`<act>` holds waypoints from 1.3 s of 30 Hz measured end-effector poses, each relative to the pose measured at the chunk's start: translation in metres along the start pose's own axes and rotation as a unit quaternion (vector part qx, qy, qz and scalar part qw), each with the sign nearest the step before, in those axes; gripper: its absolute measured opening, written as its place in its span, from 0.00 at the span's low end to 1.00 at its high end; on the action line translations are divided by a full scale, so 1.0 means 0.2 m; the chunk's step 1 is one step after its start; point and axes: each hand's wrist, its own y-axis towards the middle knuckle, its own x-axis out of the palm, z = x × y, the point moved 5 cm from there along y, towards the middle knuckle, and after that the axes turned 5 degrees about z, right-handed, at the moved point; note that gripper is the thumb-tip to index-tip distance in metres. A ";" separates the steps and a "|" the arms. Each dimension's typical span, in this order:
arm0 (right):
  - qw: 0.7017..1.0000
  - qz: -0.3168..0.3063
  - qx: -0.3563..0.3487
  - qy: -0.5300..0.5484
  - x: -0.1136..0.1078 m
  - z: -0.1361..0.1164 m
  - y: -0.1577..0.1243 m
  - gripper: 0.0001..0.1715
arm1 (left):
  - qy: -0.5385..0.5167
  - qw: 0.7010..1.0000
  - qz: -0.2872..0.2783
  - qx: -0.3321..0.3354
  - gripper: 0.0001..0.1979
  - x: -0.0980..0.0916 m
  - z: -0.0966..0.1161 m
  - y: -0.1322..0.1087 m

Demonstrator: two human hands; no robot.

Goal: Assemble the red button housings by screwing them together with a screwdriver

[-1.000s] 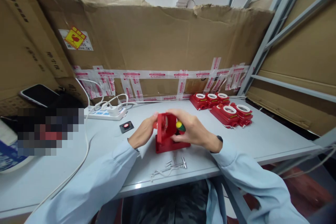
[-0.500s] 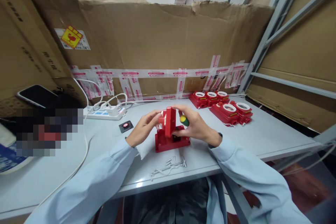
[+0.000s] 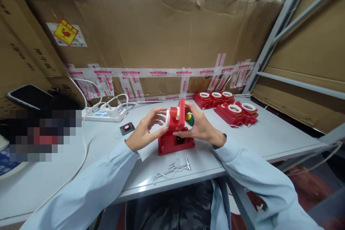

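Observation:
A red housing cover [image 3: 178, 119] with a white ring on its left side is held on edge between both hands. My left hand [image 3: 147, 128] grips the ring side, thumb below and fingers curved above. On the flat side, my right hand [image 3: 199, 125] pinches the cover and also keeps a yellow-and-green screwdriver handle [image 3: 190, 119] in its palm; the rest of that tool is hidden. Just beneath is the red housing base [image 3: 172, 146], on the table with a black part inside it. Several silver screws [image 3: 174, 165] and a thin white cord lie in front.
Several red housings with white rings [image 3: 234, 111] stand at the back right. A small black square piece [image 3: 127, 128] with a red-and-white centre lies left of my hands. Behind it is a white power strip [image 3: 107, 114] with cables. A phone [image 3: 30, 96] rests at far left.
The red cover has turned so its white ring and side show more, and it has shifted slightly right and up. My left fingers have spread around the ring.

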 end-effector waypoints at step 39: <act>0.985 0.029 -0.131 -0.112 -0.01 -0.03 -0.01 0.39 | 0.370 0.909 0.051 -0.187 0.23 -0.37 -0.11 0.03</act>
